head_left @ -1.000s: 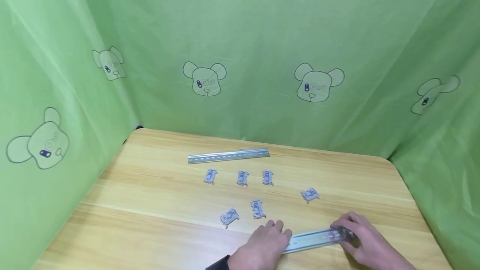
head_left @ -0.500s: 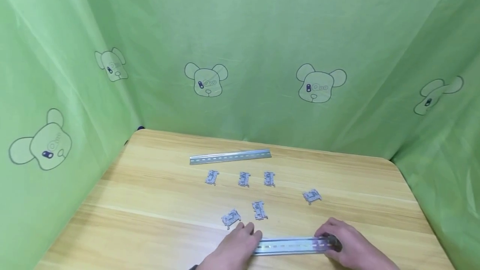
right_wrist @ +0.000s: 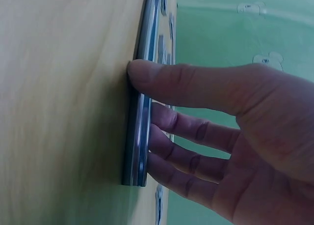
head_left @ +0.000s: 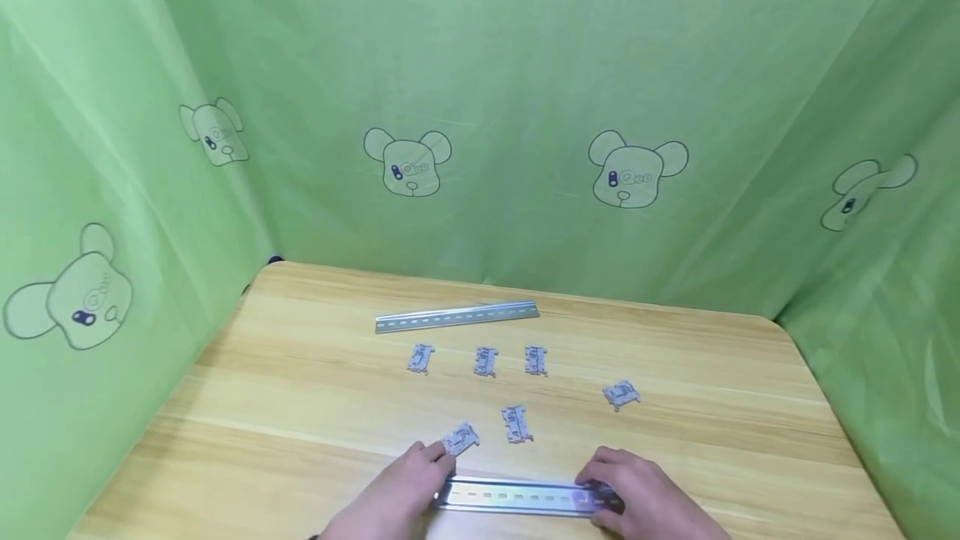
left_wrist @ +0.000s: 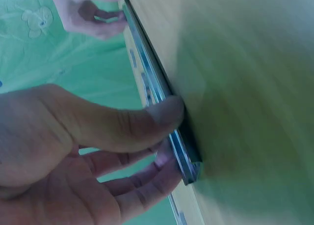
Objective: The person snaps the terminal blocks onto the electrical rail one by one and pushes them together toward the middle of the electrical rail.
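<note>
Slotted metal rail point(head_left: 517, 497) sits between your hands in the head view, low over the wooden table point(head_left: 247, 407), your left hand point(head_left: 408, 486) at its left end, your right hand point(head_left: 637, 494) at its right. Just beyond that rail there's six gray clip-like pieces point(head_left: 515, 424), then a second rail point(head_left: 457, 317) past those. Left wrist cam: you're pinching the rail between thumb and fingers, its end poking out past them. Right wrist cam: same kinda pinch, thumb along one long edge, fingertips on the other.
</note>
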Motion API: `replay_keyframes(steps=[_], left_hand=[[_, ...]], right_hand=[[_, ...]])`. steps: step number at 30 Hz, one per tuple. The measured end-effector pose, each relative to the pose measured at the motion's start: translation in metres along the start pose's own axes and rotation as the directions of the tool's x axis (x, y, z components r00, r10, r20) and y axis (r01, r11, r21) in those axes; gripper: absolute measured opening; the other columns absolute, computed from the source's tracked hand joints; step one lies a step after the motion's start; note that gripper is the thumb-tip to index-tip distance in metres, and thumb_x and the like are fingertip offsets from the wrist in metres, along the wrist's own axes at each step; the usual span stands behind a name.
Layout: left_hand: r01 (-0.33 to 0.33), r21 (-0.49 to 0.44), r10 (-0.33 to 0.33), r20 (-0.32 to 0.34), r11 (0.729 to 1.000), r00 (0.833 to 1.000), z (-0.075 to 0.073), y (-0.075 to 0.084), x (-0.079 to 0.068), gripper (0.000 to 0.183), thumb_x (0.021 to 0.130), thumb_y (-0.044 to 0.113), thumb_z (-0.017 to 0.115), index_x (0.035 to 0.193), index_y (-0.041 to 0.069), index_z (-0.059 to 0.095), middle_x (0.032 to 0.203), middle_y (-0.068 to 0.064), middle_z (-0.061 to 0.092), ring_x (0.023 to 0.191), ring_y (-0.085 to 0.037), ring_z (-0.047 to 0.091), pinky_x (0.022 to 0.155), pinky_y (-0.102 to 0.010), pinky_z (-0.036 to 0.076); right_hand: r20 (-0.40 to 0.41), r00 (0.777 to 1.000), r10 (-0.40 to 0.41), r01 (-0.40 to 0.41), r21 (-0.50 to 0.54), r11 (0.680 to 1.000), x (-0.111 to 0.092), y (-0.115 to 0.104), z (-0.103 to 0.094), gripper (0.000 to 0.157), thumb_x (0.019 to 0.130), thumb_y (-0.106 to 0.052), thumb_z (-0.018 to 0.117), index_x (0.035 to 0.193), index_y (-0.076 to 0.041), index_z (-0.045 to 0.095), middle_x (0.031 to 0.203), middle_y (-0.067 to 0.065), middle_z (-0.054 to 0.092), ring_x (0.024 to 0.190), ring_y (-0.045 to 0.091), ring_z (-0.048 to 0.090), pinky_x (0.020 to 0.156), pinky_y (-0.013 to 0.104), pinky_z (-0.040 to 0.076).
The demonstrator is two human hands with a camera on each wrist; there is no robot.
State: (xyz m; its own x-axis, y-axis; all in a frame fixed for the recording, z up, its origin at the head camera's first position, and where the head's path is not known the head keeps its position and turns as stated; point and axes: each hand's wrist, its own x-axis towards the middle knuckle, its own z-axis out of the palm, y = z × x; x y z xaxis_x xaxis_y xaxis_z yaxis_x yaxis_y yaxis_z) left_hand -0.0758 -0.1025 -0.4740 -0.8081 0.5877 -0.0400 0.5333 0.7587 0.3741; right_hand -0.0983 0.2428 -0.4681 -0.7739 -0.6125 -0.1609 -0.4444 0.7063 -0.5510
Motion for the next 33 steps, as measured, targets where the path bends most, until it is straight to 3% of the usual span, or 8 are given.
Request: replay_keyframes(steps=[2,8,16,21,33], left_hand=[[-0.014,-0.026,0.014,-0.023,1.000,1.000,-0.002,-0.006,-0.003,0.044,0.074,0.000,0.081,0.115,0.008,0.068,0.104,0.001,0.065,0.089,-0.011,0.057,0.082,-0.027,0.058],[-0.027,-0.076,0.020,-0.082,0.997,0.996,-0.013,-0.024,-0.010,0.038,0.073,-0.015,0.071,0.102,0.010,0.068,0.095,0.006,0.060,0.088,-0.010,0.056,0.083,-0.029,0.057],[-0.065,-0.165,0.043,-0.131,0.984,0.990,-0.023,-0.046,-0.004,0.038,0.067,-0.023,0.067,0.091,0.006,0.069,0.085,0.003,0.062,0.080,-0.011,0.059,0.073,-0.025,0.056],[-0.049,-0.164,0.031,-0.107,0.985,0.994,-0.027,-0.057,0.006,0.045,0.060,-0.026,0.066,0.091,0.006,0.068,0.086,0.002,0.063,0.080,-0.014,0.062,0.072,-0.024,0.057],[-0.037,-0.126,0.022,-0.117,0.991,0.993,-0.029,-0.070,0.026,0.044,0.060,-0.025,0.071,0.091,0.007,0.069,0.087,-0.001,0.066,0.083,-0.020,0.065,0.076,-0.032,0.060]], right_hand=[[0.001,1.000,-0.004,0.004,-0.004,1.000,0.002,-0.004,0.002,0.026,0.082,-0.020,0.087,0.105,-0.016,0.076,0.098,-0.017,0.060,0.083,-0.001,0.053,0.069,0.023,0.053],[-0.008,1.000,0.004,-0.004,-0.052,0.999,0.014,-0.019,0.008,0.030,0.084,-0.023,0.085,0.111,-0.013,0.078,0.098,-0.016,0.061,0.081,0.000,0.052,0.069,0.023,0.053],[-0.052,0.999,-0.007,0.002,-0.114,0.994,0.030,-0.030,0.011,0.030,0.087,-0.025,0.083,0.113,-0.012,0.079,0.099,-0.012,0.065,0.082,0.000,0.055,0.070,0.023,0.054],[-0.110,0.994,-0.019,0.007,-0.111,0.994,0.037,-0.024,0.011,0.031,0.086,-0.025,0.084,0.113,-0.012,0.079,0.101,-0.012,0.065,0.085,0.002,0.057,0.072,0.026,0.055],[-0.208,0.977,-0.053,0.026,-0.129,0.991,0.053,-0.009,0.006,0.033,0.081,-0.023,0.087,0.111,-0.011,0.080,0.103,-0.006,0.068,0.088,0.008,0.063,0.073,0.024,0.056]])
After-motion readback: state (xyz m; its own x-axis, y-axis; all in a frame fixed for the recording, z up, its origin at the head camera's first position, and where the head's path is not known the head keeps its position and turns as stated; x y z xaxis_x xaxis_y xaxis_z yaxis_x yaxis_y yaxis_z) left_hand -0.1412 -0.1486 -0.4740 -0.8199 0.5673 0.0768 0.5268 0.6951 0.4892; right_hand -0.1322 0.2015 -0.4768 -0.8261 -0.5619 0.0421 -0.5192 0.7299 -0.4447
